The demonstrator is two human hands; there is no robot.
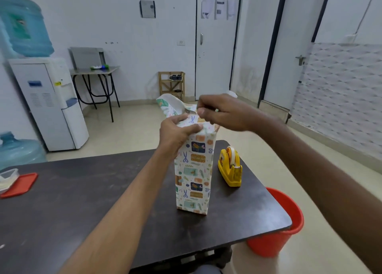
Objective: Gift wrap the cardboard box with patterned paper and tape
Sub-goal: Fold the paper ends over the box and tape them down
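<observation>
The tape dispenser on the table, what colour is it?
Yellow; the tape dispenser shows clearly in the head view, beside the wrapped box.

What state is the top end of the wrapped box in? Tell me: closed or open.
Open: the box stands upright, one paper flap sticks up unfolded, and both hands work the top.

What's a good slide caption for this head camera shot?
Both hands, left and right, fold patterned paper over the upright wrapped box; yellow tape dispenser waits beside it.
</observation>
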